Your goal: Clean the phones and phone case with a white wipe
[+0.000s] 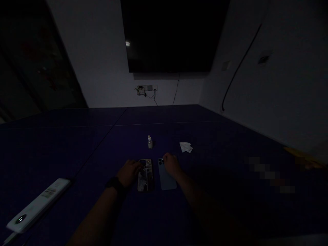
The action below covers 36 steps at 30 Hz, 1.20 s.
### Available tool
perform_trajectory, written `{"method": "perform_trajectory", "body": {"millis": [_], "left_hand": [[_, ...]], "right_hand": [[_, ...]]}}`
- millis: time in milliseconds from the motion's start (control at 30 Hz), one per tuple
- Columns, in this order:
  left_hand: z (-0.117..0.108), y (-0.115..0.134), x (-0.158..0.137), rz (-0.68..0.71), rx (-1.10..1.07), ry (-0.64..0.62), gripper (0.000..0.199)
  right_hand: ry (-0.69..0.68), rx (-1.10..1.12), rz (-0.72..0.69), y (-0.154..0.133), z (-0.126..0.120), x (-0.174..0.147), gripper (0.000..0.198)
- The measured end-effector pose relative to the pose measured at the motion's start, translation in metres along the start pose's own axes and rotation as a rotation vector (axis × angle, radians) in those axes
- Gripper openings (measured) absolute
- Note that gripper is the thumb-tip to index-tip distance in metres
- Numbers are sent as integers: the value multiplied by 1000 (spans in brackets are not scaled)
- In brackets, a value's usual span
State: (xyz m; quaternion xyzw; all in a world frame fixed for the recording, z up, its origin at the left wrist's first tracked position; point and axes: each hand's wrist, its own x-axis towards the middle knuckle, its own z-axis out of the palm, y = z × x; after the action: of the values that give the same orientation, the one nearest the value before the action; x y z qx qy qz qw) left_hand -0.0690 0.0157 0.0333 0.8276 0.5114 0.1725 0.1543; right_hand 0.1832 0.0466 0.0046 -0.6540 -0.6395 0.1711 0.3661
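A phone case [145, 177] with a dark, marbled picture lies flat on the dark blue table. My left hand [129, 172], a dark watch on its wrist, rests at the case's upper left edge with its fingers stretched onto it. Just right of the case is a blue-grey phone [167, 181], back side up, its camera lenses at the top left. My right hand [171, 164] is on the phone's upper part beside the lenses, fingers curled together. Whatever those fingers may pinch is hidden in the dim light.
Beyond the case stands a small dropper bottle [150, 142]. A crumpled white tissue [186, 147] lies farther right. At the left is a long white power strip [39, 205] with a cable. A large dark screen [174, 37] hangs on the wall above some sockets [150, 88].
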Motion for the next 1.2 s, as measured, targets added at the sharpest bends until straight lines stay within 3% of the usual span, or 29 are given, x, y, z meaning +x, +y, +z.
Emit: {"method": "perform_trajectory", "body": {"millis": [233,467,767,1200], "left_hand": [[2,1,-1,19,107,-5,33],[6,-2,3,37,155,1,30],[10,-8,2,61,144,53,29],[13,-14,1,103,61,117,27]], "right_hand": [[-11,-294,-131,-3,1,-10,24],[-42,-457,-138,-3,3,-11,24],[-113,-535,-89,-8,1,-11,28],[-85,-551,-56,-14,-4,-15,27]]}}
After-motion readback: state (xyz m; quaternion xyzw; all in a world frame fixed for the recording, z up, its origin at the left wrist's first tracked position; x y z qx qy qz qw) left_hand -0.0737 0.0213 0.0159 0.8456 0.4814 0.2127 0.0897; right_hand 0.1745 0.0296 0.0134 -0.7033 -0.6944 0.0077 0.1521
